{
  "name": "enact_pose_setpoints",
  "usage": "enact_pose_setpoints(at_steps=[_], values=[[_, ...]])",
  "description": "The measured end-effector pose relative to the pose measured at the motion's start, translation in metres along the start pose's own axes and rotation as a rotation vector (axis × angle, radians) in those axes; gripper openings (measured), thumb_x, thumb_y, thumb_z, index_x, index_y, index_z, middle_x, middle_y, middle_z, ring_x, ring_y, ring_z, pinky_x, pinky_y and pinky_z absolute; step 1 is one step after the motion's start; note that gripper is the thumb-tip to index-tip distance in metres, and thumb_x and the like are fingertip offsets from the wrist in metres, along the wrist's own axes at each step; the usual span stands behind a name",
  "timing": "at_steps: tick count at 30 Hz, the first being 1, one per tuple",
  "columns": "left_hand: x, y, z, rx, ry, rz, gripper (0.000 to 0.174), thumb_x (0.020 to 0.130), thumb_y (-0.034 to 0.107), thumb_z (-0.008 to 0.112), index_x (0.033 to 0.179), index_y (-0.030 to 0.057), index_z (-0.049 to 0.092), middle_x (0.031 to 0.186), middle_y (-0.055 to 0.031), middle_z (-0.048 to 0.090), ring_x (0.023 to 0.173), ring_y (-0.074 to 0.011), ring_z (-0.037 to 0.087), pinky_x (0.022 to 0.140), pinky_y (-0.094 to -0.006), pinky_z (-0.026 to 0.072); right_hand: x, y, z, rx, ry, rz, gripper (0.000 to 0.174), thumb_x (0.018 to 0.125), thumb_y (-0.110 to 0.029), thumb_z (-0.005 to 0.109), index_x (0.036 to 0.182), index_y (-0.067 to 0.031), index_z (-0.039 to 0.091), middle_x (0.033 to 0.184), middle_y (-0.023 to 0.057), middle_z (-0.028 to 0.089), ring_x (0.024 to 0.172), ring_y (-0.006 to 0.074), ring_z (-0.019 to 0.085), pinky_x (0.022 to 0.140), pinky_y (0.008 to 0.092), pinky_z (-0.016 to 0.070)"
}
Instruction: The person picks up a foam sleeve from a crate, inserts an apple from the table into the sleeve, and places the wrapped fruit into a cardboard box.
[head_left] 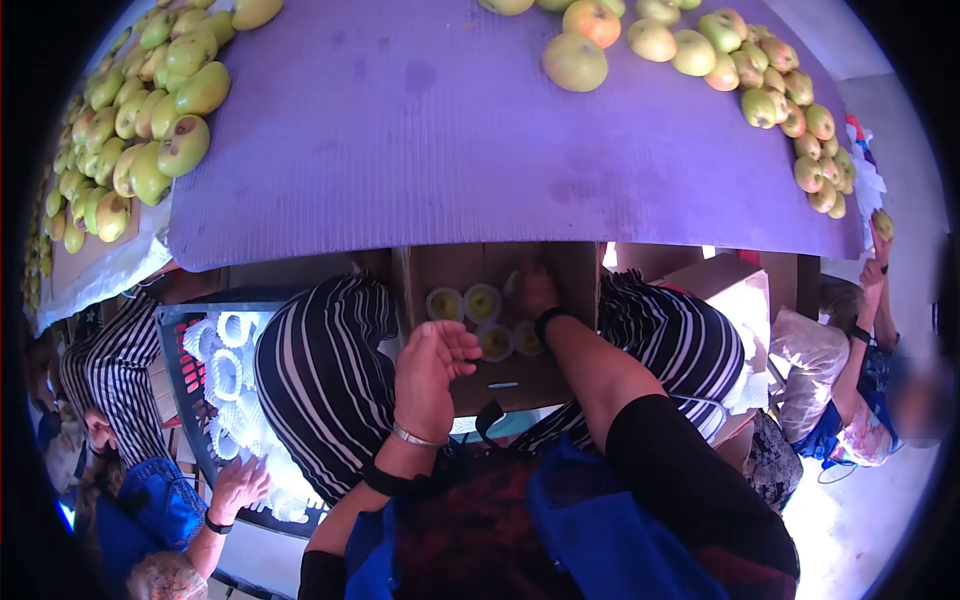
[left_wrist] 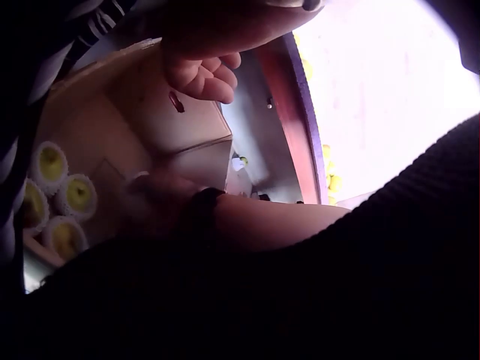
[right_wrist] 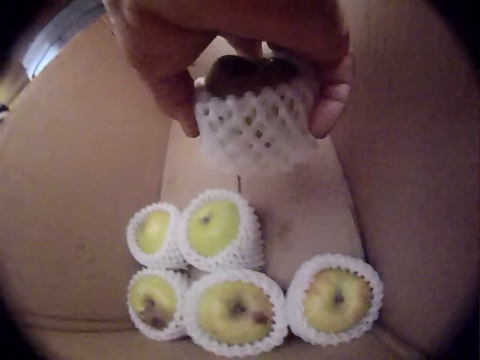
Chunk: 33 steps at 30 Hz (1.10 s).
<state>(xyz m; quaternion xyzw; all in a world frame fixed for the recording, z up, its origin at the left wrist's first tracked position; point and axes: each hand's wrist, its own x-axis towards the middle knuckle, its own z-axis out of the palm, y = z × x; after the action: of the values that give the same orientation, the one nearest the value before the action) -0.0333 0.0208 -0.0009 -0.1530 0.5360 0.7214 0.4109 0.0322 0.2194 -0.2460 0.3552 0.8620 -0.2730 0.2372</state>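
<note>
In the right wrist view my right hand (right_wrist: 232,37) grips an apple in a white foam net (right_wrist: 259,124), thumb on one side and fingers on the other. It hangs over the floor of a cardboard box (right_wrist: 292,202). Several netted apples, one of them a green apple (right_wrist: 214,229), stand in the box below the hand. In the head view the right hand (head_left: 535,290) reaches into the box, its hold partly hidden. My left hand (head_left: 435,370) hovers at the box's near left edge with fingers loosely bent and holds nothing.
A purple-lit table (head_left: 480,150) spans the far side, with apple piles (head_left: 150,120) left and loose apples (head_left: 750,60) right. At left, a dark crate (head_left: 180,370) holds white foam nets (head_left: 230,380). Other people sit at both sides, a hand (head_left: 240,485) at lower left.
</note>
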Motion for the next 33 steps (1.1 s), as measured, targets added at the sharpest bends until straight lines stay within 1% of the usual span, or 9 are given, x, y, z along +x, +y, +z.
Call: enact_pose_setpoints(at_steps=[3,9,15,18,21,24,27,30,33], values=[[0.002,0.000,0.005,0.020,-0.017,-0.029,0.033,0.091,0.030,0.034,0.095,0.0013,0.050,0.085,-0.0102,0.058,0.075,-0.0174,0.056,0.066,-0.0283,0.0441,-0.004,0.004,0.003,-0.052,-0.029,-0.048,0.067,0.062,-0.024,0.071,0.118,-0.0063,0.038,0.115,0.0210,0.046,0.105,0.0367,0.048,0.086,0.0433,0.0432],[0.007,-0.001,0.010,0.070,-0.050,-0.082,0.022,0.090,0.021,0.039,0.096,0.0023,0.051,0.086,-0.0096,0.059,0.077,-0.0165,0.057,0.067,-0.0267,0.0442,0.002,0.034,0.041,-0.072,0.066,-0.186,0.075,0.058,-0.024,0.073,0.121,-0.0068,0.037,0.123,0.0223,0.039,0.104,0.0407,0.046,0.091,0.0441,0.0387],[0.008,0.000,0.012,0.026,-0.047,-0.077,0.020,0.090,0.018,0.042,0.097,0.0021,0.051,0.087,-0.0085,0.059,0.077,-0.0151,0.057,0.067,-0.0252,0.0438,0.015,0.023,0.022,-0.038,-0.171,-0.193,0.043,0.070,-0.015,0.058,0.111,-0.0048,0.051,0.120,0.0229,0.044,0.112,0.0341,0.042,0.095,0.0405,0.0337],[0.007,0.001,0.011,-0.001,-0.061,-0.086,0.019,0.090,0.016,0.042,0.098,0.0025,0.052,0.088,-0.0069,0.058,0.078,-0.0129,0.056,0.068,-0.0237,0.0432,0.019,0.030,0.037,-0.037,-0.069,-0.191,0.035,0.073,-0.010,0.050,0.108,-0.0048,0.053,0.112,0.0221,0.051,0.111,0.0307,0.044,0.094,0.0379,0.0346],[0.006,0.002,0.011,0.009,-0.053,-0.073,0.020,0.090,0.018,0.041,0.097,0.0023,0.051,0.087,-0.0075,0.059,0.078,-0.0139,0.056,0.067,-0.0243,0.0433,0.014,0.033,0.025,0.027,-0.076,-0.356,0.035,0.074,-0.010,0.051,0.108,-0.0047,0.053,0.107,0.0205,0.055,0.104,0.0324,0.050,0.089,0.0378,0.0399],[0.004,0.003,0.013,0.034,-0.023,-0.038,0.021,0.089,0.020,0.040,0.095,0.0021,0.050,0.084,-0.0087,0.059,0.075,-0.0159,0.057,0.065,-0.0256,0.0439,0.013,0.027,0.024,0.151,-0.088,-0.128,0.030,0.074,-0.010,0.050,0.103,-0.0034,0.057,0.099,0.0203,0.058,0.097,0.0325,0.055,0.084,0.0384,0.0440],[0.003,0.003,0.012,0.002,-0.007,-0.016,0.021,0.089,0.020,0.040,0.094,0.0026,0.050,0.082,-0.0081,0.059,0.073,-0.0157,0.057,0.064,-0.0257,0.0438,0.009,0.000,-0.002,-0.139,-0.122,-0.111,0.036,0.060,-0.007,0.065,0.095,-0.0015,0.060,0.096,0.0179,0.060,0.091,0.0307,0.058,0.080,0.0354,0.0470],[0.001,0.001,0.007,-0.044,0.007,0.010,0.021,0.088,0.021,0.041,0.092,0.0032,0.051,0.081,-0.0074,0.058,0.072,-0.0158,0.057,0.063,-0.0260,0.0438,0.011,-0.013,-0.016,-0.257,-0.183,-0.226,0.026,0.063,-0.011,0.062,0.088,-0.0014,0.064,0.088,0.0173,0.062,0.083,0.0308,0.061,0.074,0.0364,0.0492],[0.000,-0.003,0.001,-0.080,0.020,0.025,0.020,0.088,0.022,0.041,0.090,0.0046,0.051,0.079,-0.0066,0.058,0.070,-0.0161,0.057,0.062,-0.0262,0.0438,-0.022,-0.046,-0.071,-0.374,-0.356,-0.290,0.022,0.073,-0.012,0.051,0.088,-0.0005,0.063,0.096,0.0206,0.059,0.093,0.0321,0.057,0.077,0.0387,0.0468]])
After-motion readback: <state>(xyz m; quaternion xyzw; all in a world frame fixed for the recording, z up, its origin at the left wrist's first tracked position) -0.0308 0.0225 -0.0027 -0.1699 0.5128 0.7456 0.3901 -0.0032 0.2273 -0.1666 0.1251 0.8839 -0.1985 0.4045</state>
